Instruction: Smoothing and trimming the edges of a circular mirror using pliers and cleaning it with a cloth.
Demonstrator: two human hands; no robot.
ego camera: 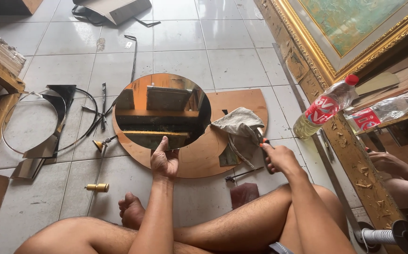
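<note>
Round mirror (162, 111) lies flat on a round brown board (199, 157), and the board lies on the white tile floor (232, 61). The person sits cross-legged in front of it. The left hand (164, 160) rests on the near edge of the mirror, with the fingers curled and the thumb pointing up onto the glass. The right hand (279, 157) is closed around a small tool with an orange handle (263, 142), just beside a crumpled grey cloth (241, 127) that sits on the board at the right of the mirror. Left of the board lie a thin wire ring (11, 117) and some shiny cut pieces of mirror (53, 127). A small brass tool (97, 187) lies on the floor near the left knee. On the right, a plastic bottle with a red cap (326, 106) leans by a big gold picture frame (307, 37).
</note>
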